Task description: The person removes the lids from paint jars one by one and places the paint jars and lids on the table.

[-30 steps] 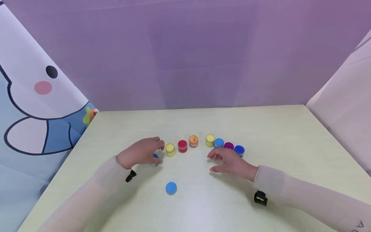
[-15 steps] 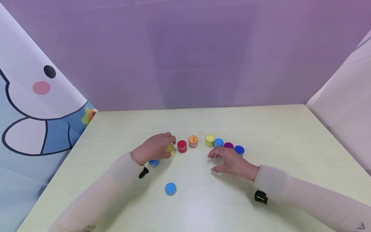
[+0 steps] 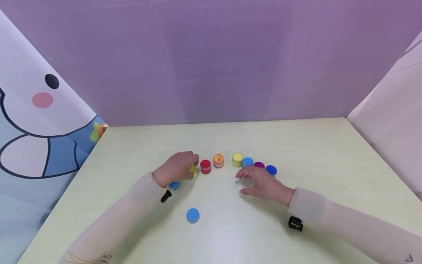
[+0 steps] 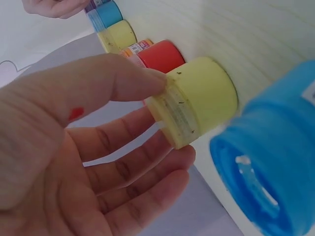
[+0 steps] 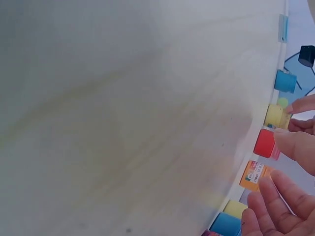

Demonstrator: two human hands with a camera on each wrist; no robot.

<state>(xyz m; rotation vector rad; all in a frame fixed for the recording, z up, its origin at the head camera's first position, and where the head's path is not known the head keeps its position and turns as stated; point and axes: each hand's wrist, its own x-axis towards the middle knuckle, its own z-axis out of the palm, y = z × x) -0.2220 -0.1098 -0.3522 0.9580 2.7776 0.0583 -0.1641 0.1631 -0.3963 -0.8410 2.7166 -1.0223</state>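
My left hand (image 3: pixel 179 167) pinches a small yellow paint jar (image 4: pixel 209 96) near its top, thumb on one side and fingers on the other. The jar stands on the table. Beside it is a blue jar (image 4: pixel 266 147) with its mouth uncovered, partly hidden by the left hand in the head view. A round blue lid (image 3: pixel 192 215) lies nearer the front. My right hand (image 3: pixel 263 183) hovers with fingers apart and holds nothing; it is close to a purple-lidded jar (image 3: pixel 259 165) and a dark blue-lidded jar (image 3: pixel 271 170).
Right of the left hand stand a red jar (image 3: pixel 206 166) and an orange jar (image 3: pixel 218 160). Farther along come a second yellow jar (image 3: pixel 237 159) and a light blue-lidded jar (image 3: pixel 247 162). A purple cloth (image 3: pixel 227 66) hangs behind the pale table (image 3: pixel 296 143).
My left hand has moved right from the uncovered blue jar to the yellow jar and now pinches it. The right hand has stayed in place.
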